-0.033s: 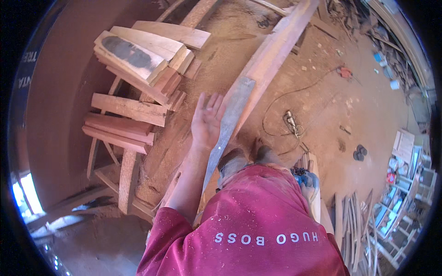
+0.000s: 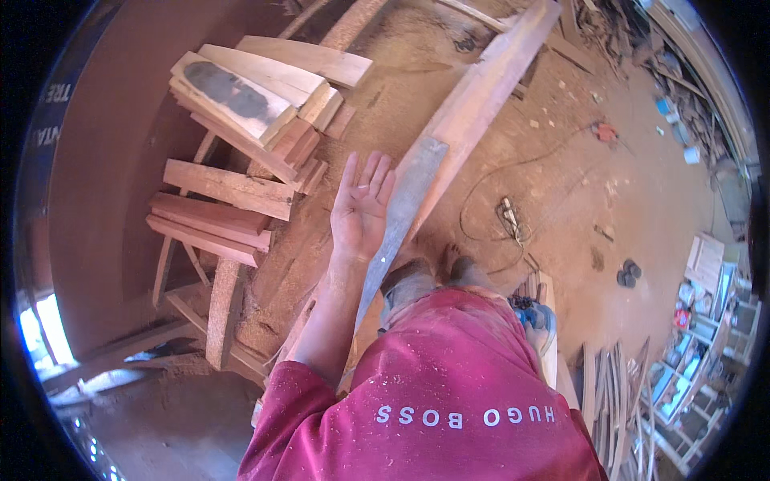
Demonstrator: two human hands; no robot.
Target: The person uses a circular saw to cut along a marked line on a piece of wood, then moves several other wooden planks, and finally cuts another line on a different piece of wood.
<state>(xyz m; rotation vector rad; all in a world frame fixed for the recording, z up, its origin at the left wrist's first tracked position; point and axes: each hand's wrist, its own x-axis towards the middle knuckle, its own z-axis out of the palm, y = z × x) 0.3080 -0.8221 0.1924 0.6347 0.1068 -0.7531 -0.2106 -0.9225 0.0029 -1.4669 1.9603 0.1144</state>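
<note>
Sawdust (image 2: 393,72) lies thick on the ground around the long plank (image 2: 480,96), which runs slantwise away from the person. On the near part of the plank rests a grey board (image 2: 413,188) with a tapering shape; it lies lengthwise, perhaps so that its edges can follow those of the wood beneath.

Just left of the plank is the left hand (image 2: 358,212), palm up and holding nothing. Its fingers are stretched out nearly straight with slight gaps between them, pinching nothing. The hand is right beside the grey board's edge; whether it touches it, I cannot tell. The palm looks turned up to the view rather than set to grip. The right hand cannot be made out, so I cannot tell how its fingers are; a blue power tool (image 2: 539,317) sits right of the plank's near end, close against the red shirt (image 2: 457,361).

Further left of the plank, cut blocks (image 2: 241,104) are piled over one another, seemingly leaning on poles (image 2: 223,313) that keep them off the ground. To the plank's right lie a corded tool (image 2: 509,215), an orange tool (image 2: 605,131) and slippers (image 2: 629,272).
</note>
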